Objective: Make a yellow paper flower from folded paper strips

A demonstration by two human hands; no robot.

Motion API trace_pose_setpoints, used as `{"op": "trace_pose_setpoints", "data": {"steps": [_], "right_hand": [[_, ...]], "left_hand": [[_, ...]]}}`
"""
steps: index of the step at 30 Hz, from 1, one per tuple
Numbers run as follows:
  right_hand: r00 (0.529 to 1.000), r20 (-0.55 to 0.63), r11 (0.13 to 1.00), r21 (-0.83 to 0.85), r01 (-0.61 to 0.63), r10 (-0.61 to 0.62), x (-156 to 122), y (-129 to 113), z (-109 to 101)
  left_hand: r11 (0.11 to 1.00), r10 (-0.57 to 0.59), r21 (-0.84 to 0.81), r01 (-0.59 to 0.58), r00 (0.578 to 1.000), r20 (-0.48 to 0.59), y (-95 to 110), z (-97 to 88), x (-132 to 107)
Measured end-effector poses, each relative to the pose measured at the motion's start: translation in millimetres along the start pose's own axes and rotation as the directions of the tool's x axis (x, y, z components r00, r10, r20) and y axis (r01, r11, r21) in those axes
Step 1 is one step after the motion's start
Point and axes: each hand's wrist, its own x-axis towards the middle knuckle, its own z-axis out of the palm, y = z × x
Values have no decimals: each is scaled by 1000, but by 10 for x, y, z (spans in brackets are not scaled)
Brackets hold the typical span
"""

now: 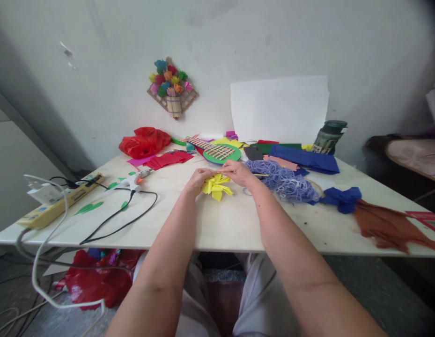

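A yellow crepe-paper flower [217, 187] with spread petals hangs just over the table between my two hands. My left hand [199, 180] is closed at the flower's left upper edge, its fingertips pinching the paper. My right hand [238, 172] is closed at the upper right of the flower, meeting the left fingertips. A thin pale stick [261, 175] sticks out to the right from behind my right hand; its other end is hidden by the fingers. Right beside that stick lies a tangled heap of purple-blue yarn [282, 180].
At left are a glue gun [135, 180] with a black cord, a yellow power strip [62, 201] and green paper leaves [89, 208]. Behind sit a stick-covered green craft [217, 152], a phone [253, 153] and a red plastic bag [145, 142]. Blue paper [305, 158] and a bottle [329, 137] stand right.
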Motion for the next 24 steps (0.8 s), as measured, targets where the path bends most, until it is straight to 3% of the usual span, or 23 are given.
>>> {"op": "trace_pose_setpoints", "data": {"steps": [8,18,24], "right_hand": [[998,-30,998,-10,-59,58,8,-42,-5],[997,-77,989,-147,-33,22,-4,-46,-9],[995,-95,990,-142,9,-22,-10,-83,-28]], "left_hand": [[999,-10,44,8,999,34,0,-3,-2],[995,-24,102,13,994,110,24,-8,-28],[994,-41,102,28,991,127,34,-5,-39]]}}
